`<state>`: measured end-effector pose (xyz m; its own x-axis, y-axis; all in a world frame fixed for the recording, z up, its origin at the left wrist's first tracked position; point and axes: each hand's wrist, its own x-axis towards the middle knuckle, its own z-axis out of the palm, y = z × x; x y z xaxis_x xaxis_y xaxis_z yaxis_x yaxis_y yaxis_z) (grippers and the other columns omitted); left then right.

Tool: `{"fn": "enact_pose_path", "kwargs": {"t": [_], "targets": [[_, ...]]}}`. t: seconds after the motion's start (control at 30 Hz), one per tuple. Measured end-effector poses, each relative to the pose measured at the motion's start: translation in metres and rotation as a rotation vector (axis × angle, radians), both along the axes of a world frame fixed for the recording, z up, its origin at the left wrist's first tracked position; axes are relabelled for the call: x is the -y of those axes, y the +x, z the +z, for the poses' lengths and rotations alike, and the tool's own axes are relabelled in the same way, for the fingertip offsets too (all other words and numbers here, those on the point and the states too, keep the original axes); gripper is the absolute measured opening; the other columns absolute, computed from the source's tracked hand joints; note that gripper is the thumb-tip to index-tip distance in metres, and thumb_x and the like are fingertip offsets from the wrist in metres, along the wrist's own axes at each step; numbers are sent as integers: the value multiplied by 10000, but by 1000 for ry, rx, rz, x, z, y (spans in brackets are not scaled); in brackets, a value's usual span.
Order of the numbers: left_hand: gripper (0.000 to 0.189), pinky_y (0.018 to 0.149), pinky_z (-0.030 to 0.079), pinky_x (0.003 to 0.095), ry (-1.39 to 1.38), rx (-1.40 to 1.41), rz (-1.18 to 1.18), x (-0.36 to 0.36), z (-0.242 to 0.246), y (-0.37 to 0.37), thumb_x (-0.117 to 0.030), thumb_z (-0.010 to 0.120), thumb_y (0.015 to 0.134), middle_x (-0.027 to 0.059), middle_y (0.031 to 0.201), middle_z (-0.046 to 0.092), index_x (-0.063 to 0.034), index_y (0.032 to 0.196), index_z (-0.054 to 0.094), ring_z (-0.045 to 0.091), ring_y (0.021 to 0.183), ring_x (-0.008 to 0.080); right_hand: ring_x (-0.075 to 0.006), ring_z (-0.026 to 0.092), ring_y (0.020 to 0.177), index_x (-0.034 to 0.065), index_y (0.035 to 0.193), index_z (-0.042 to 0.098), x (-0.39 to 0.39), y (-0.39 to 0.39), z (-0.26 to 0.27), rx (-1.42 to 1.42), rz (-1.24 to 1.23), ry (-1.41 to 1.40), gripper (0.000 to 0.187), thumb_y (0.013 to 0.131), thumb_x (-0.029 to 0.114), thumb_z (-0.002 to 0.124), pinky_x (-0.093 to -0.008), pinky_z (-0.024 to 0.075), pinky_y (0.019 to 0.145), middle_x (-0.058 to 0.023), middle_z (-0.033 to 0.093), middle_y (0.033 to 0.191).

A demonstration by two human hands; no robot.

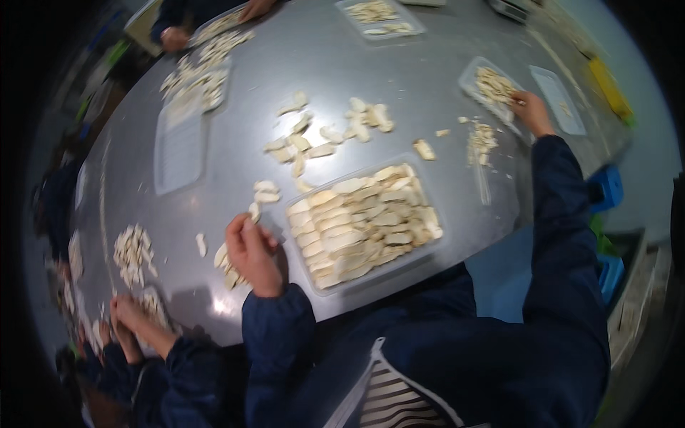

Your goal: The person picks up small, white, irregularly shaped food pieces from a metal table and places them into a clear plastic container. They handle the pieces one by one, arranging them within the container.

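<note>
A clear plastic tray (432, 251) stands near the table edge before me, filled with rows of pale dried slices, possibly mushroom. Left of it, my left hand (252, 251) is over the table with thumb and fingers together; whether a slice is between them cannot be told. A small pile of slices (231, 275) lies partly hidden beneath that hand, and a few more slices (266, 191) lie just above it. My right hand (531, 111) reaches far right, its fingertips at the small pieces (493, 85) heaped in a smaller white tray (471, 67).
Loose slices (299, 142) are scattered beyond the large tray on the metal table (332, 64). Small fragments (483, 138) lie right. An empty-looking tray (179, 155) is at left. Co-workers' hands (142, 321) are at lower left and another co-worker's hand (175, 38) at upper left.
</note>
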<state>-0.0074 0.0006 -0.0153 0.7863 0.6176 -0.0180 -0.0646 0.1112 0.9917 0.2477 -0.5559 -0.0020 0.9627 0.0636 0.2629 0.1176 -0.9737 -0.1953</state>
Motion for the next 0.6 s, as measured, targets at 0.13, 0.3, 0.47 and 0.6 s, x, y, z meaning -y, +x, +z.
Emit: {"fn": "enact_pose_path", "kwargs": {"t": [0.13, 0.3, 0.47, 0.6], "targets": [[139, 506, 368, 199, -6, 47, -47, -2, 4, 1, -145, 522, 1001, 13, 692, 537, -44, 1088, 560, 468, 558, 72, -308, 666, 817, 41, 930, 710, 6, 1, 1, 0, -23, 24, 221, 747, 165, 704, -401, 503, 715, -154, 700, 876], [141, 502, 364, 195, -8, 41, -65, 0, 8, -1, -143, 522, 1000, 13, 685, 543, -38, 1086, 561, 473, 556, 68, -227, 661, 757, 34, 872, 692, -6, -10, 10, -135, -140, 106, 176, 755, 165, 704, -345, 486, 666, -136, 684, 819], [142, 499, 364, 194, -2, 40, -61, 1, 8, 0, -142, 518, 1001, 11, 687, 548, -37, 1084, 565, 474, 554, 64, -95, 627, 786, 20, 912, 690, -103, -58, 36, -217, 148, 640, 103, 857, 105, 676, -251, 485, 711, -20, 689, 852], [140, 497, 366, 194, 5, 45, -66, 1, 10, 0, -138, 520, 1001, 12, 691, 553, -35, 1081, 569, 476, 553, 62, -67, 615, 814, 13, 983, 680, -206, -130, 47, -561, 364, 780, 120, 878, 72, 681, -213, 486, 743, -3, 666, 890]]}}
